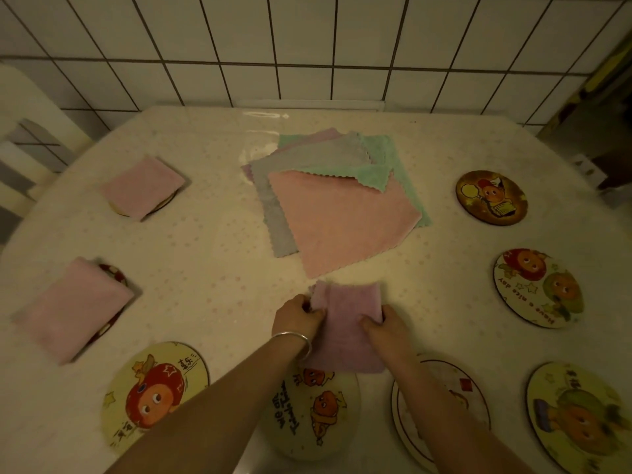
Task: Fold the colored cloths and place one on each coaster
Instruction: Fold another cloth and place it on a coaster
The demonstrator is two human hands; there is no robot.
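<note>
I see both hands, left (298, 314) and right (383, 322), pinching the lilac cloth (345, 331) at six o'clock; soft, light, floppy, so I'd grip its edges.

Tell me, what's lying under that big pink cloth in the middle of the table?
Under the pink cloth lie a grey cloth, green cloths and a lilac edge, all spread unfolded. Only their rims show, so whether more cloths hide below cannot be seen.
</note>
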